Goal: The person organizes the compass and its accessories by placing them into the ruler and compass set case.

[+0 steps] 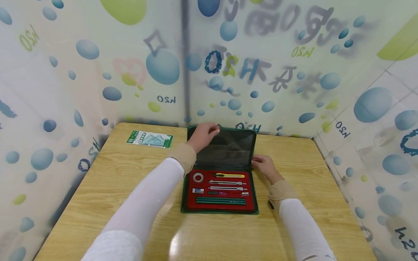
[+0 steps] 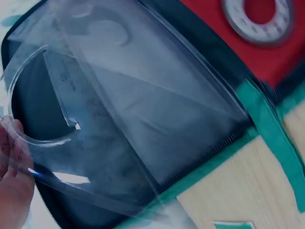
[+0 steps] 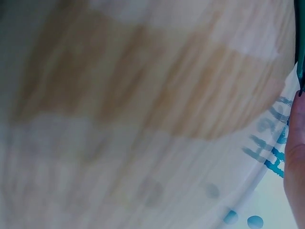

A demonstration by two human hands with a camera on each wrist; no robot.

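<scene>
A green-edged zip case (image 1: 187, 207) lies unfolded on the table, its black lid raised at the back. My left hand (image 1: 204, 136) holds a clear plastic set square (image 2: 52, 148) at the lid's pocket; a curved cut-out shows in the set square. At the lid's lower right edge, my right hand (image 1: 266, 167) grips the case's side with its fingers. In the red tray sit a white ring of tape (image 1: 194, 177), a yellow cutter knife (image 1: 230, 175), two metal compasses (image 1: 228, 188), an eraser (image 1: 197, 190) and green pencils (image 1: 220, 200).
To the left of the case lies a flat green and white packet (image 1: 150, 139) with triangles printed on it. The wooden table (image 1: 130, 174) meets walls patterned with blue and green drops at its back and sides.
</scene>
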